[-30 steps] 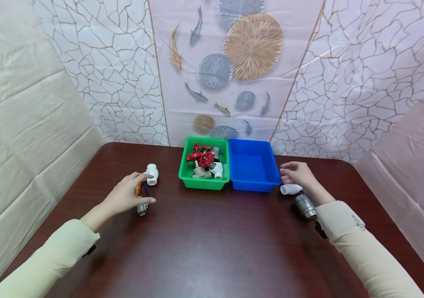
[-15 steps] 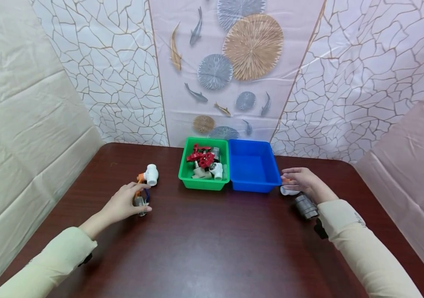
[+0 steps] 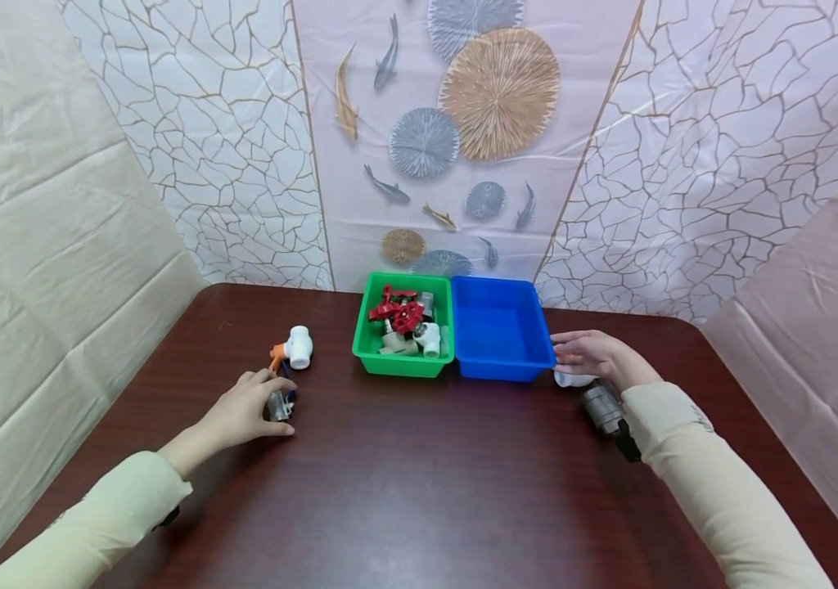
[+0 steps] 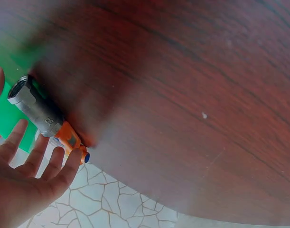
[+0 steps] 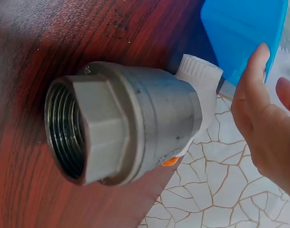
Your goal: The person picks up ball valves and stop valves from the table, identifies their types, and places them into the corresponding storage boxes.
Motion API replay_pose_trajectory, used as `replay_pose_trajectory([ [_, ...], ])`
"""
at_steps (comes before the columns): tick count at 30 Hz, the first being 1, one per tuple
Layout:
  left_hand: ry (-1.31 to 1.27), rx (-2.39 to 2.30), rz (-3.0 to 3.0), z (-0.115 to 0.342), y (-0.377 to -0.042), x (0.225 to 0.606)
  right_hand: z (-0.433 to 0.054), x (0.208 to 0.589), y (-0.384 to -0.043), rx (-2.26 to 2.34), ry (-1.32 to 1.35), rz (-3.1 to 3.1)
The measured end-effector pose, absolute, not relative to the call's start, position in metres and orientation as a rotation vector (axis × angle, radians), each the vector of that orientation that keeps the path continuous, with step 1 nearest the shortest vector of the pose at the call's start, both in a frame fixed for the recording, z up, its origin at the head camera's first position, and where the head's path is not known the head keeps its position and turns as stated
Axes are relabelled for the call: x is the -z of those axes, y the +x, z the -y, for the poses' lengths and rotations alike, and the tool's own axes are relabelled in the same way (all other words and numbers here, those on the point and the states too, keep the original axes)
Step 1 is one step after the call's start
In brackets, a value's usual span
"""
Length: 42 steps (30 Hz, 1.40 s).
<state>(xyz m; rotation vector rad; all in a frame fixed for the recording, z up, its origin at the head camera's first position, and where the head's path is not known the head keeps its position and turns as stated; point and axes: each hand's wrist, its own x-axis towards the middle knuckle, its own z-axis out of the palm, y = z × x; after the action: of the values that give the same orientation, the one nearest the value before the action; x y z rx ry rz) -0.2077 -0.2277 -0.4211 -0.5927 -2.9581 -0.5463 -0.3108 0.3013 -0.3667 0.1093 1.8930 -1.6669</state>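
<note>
My left hand [image 3: 238,411] hovers at a silver metal valve [image 3: 277,405] on the left of the table, thumb and fingers apart on either side of it. In the left wrist view its fingers [image 4: 36,156] are spread beside the metal valve [image 4: 38,108]. A white ball valve with an orange handle [image 3: 299,348] lies just beyond. On the right, my right hand [image 3: 599,357] reaches over a white plastic valve [image 3: 572,379], partly hidden beneath it. The right wrist view shows its fingers extended, apart from the white valve [image 5: 201,76]. Nearer lies a thick threaded metal fitting [image 3: 601,407].
A green bin [image 3: 404,366] holds red-handled valves and white and grey fittings. Against its right side stands a blue bin [image 3: 503,370], close to my right hand. Patterned cloth [image 3: 242,164] hangs behind the dark wooden table [image 3: 404,483].
My left hand has drawn back towards me, from beside the white ball valve down to the metal valve. My right hand has lowered slightly over the white valve. The bins look unmoved.
</note>
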Motion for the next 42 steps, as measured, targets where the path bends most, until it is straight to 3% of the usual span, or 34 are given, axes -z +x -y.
replay_pose_trajectory([
  [42, -0.749, 0.608, 2.901, 0.221, -0.204, 0.418, -0.29, 0.374, -0.31, 1.547, 0.26, -2.17],
])
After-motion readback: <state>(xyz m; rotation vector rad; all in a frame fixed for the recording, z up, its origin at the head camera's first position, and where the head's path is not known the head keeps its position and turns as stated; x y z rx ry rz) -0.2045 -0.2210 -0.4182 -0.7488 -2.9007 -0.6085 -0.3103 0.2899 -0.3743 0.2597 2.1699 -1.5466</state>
